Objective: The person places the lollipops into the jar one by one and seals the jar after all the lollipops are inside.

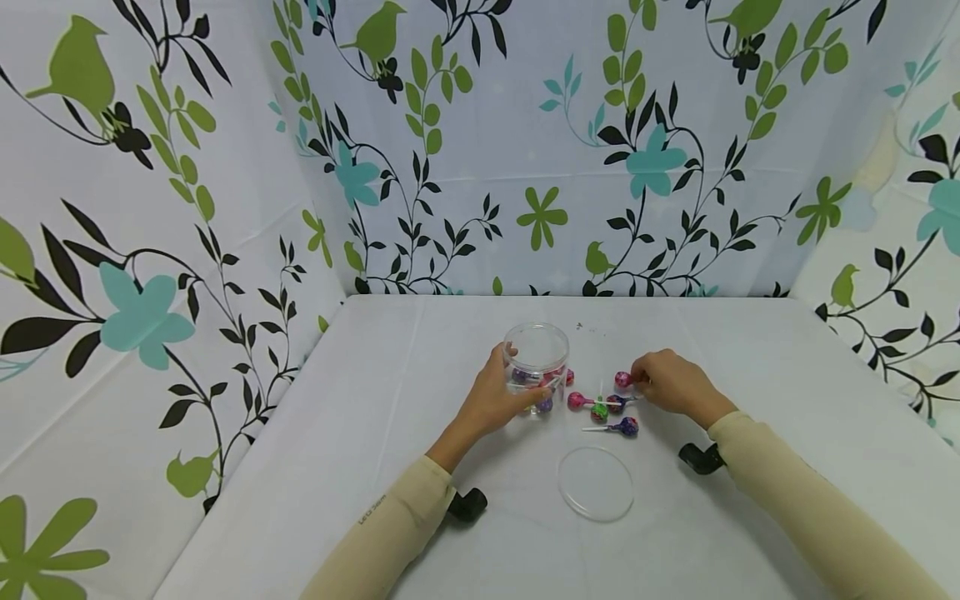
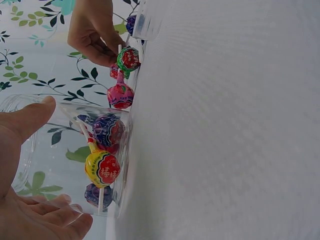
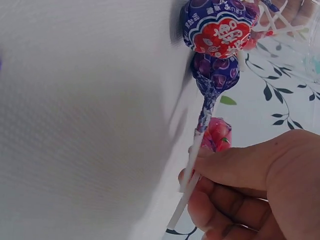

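Jar (image 1: 536, 360) part-filled, several lollipops (image 1: 628, 427) outside

Left grip (image 1: 491, 393) holds the jar; right grip (image 1: 672, 382) pinches a pink lollipop (image 1: 622, 379).

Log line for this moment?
left hand: holds clear jar, lollipops inside | right hand: pinches pink lollipop | loose lollipops: on table | clear lid: on table

Left sleeve (image 1: 390, 529): beige, long; small dark lettering (image 1: 372, 509) on outer side. Right sleeve (image 1: 817, 500): beige, long, matching. Left camera (image 1: 468, 506) and right camera (image 1: 701, 458): black, compact, rounded, one at each sleeve end. Left hand (image 1: 491, 400) and right hand (image 1: 675, 383): bare.
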The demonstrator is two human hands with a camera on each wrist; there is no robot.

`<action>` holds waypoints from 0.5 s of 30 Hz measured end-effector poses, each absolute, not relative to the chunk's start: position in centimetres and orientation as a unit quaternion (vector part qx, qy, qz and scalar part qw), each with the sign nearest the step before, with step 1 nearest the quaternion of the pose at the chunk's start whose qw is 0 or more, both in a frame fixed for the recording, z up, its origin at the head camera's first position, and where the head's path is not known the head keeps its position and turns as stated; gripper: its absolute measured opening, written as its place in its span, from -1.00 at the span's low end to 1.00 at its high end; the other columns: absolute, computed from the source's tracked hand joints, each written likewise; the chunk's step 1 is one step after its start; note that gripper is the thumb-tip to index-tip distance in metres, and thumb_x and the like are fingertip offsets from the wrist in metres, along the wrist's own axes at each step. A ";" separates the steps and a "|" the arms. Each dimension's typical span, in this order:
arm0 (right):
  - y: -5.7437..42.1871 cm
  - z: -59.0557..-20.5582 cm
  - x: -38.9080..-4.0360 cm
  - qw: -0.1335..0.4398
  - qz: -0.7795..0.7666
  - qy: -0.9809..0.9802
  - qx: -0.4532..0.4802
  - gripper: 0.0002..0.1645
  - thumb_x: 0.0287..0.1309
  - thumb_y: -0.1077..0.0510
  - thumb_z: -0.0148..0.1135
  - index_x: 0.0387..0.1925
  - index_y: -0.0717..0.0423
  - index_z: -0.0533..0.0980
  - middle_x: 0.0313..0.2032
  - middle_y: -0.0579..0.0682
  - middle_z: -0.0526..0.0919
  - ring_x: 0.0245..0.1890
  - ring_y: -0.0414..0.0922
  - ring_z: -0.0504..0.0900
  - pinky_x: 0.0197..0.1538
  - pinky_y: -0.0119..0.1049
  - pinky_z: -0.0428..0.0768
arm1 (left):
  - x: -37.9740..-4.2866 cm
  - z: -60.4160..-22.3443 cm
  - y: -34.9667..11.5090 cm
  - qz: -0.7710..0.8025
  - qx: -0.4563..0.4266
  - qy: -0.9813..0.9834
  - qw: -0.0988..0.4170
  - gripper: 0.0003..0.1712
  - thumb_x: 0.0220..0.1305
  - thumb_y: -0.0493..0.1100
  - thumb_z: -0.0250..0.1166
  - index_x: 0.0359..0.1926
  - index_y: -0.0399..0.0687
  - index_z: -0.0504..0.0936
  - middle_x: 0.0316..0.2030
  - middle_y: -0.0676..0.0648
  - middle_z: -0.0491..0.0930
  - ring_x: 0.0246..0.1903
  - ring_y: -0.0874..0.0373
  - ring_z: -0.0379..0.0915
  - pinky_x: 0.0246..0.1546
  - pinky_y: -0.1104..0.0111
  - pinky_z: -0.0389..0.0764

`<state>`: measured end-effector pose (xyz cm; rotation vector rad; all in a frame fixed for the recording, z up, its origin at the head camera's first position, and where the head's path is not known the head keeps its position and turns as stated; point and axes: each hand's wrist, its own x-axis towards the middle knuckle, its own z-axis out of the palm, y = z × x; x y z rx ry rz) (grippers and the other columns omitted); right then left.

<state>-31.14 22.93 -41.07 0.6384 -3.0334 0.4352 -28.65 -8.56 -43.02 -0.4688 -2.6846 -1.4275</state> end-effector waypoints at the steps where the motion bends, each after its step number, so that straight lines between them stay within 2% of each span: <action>1: 22.9 -41.1 -31.1 0.011 0.140 -0.969 0.205 -0.84 0.20 0.39 0.33 -0.19 0.28 0.73 -0.33 0.03 0.70 -0.32 -0.03 0.60 -0.18 -0.02 0.71 | -28.6 -43.0 -8.6 -0.464 -0.152 -0.872 0.033 0.19 0.20 0.17 0.55 0.59 -0.18 0.06 0.48 -0.20 0.30 0.47 -0.15 0.19 0.38 -0.07 0.32; 15: 22.6 -40.5 -30.8 0.051 0.165 -0.962 0.210 -0.90 0.20 0.38 0.34 -0.25 0.25 0.72 -0.42 -0.04 0.66 -0.44 -0.08 0.52 -0.37 -0.14 0.63 | -28.7 -43.0 -8.5 -0.462 -0.155 -0.873 0.034 0.18 0.20 0.18 0.55 0.58 -0.17 0.07 0.48 -0.20 0.30 0.47 -0.14 0.19 0.40 -0.06 0.29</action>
